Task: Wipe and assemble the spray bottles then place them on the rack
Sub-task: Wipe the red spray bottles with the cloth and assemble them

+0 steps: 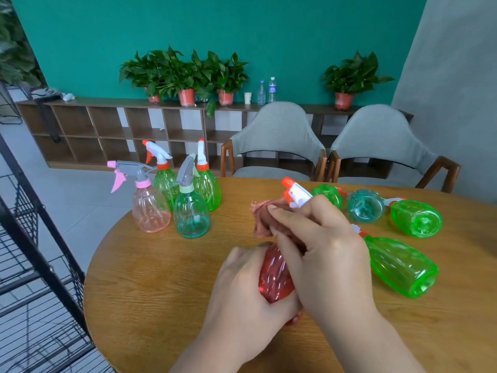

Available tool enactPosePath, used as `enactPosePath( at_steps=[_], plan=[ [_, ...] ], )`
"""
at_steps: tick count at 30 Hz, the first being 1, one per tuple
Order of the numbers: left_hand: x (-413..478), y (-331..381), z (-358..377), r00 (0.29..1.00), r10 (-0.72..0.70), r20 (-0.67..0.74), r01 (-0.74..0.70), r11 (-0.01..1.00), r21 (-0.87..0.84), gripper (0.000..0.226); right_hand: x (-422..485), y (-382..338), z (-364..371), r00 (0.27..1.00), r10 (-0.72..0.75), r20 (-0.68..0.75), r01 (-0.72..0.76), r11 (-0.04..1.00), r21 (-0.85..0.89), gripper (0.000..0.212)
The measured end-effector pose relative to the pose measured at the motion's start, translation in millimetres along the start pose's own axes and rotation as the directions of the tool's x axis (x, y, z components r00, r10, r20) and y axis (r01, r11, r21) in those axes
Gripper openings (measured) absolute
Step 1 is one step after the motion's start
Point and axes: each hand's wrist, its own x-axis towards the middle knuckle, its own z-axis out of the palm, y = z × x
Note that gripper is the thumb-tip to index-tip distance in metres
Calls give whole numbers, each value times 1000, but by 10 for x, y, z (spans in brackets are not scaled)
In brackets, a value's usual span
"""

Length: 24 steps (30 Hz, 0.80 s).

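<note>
A red spray bottle (274, 275) lies in front of me over the wooden table (150, 278), its white-and-orange trigger head (295, 193) pointing away. My left hand (242, 286) grips the bottle's lower body. My right hand (320, 249) holds a reddish-brown cloth (265, 216) against the bottle's upper part. Several assembled bottles stand at the table's left: a pink one (150, 208), a teal one (191, 214) and two green ones (207, 184). Green bottles (400, 265) and a teal bottle (365, 205) lie on their sides at the right.
A black wire rack (35, 238) stands at the left beside the table. Two grey chairs (277, 141) sit behind the table. A low wooden shelf unit (113, 130) with potted plants and water bottles lines the green wall.
</note>
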Motion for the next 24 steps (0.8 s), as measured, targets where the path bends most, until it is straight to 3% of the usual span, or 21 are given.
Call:
enactPosePath(
  at_steps=[6, 12, 14, 19, 24],
  plan=[
    [-16, 6, 14, 999, 42, 18, -43, 998, 56, 73, 39, 113, -70, 969, 146, -200, -147, 989, 8, 29],
    [1, 11, 15, 1000, 12, 24, -12, 1000, 16, 49, 22, 8, -26, 997, 76, -20, -76, 997, 10, 30],
    [-3, -3, 21, 1000, 10, 17, -10, 1000, 13, 55, 26, 31, -31, 996, 75, -43, -76, 997, -1, 30],
    [-21, -9, 24, 997, 43, 57, -45, 998, 32, 72, 61, 137, -54, 952, 162, -260, -176, 984, -28, 29],
    [1, -54, 25, 995, 44, 88, -52, 995, 87, 74, 86, 125, -55, 974, 137, -180, -132, 990, 38, 31]
  ],
)
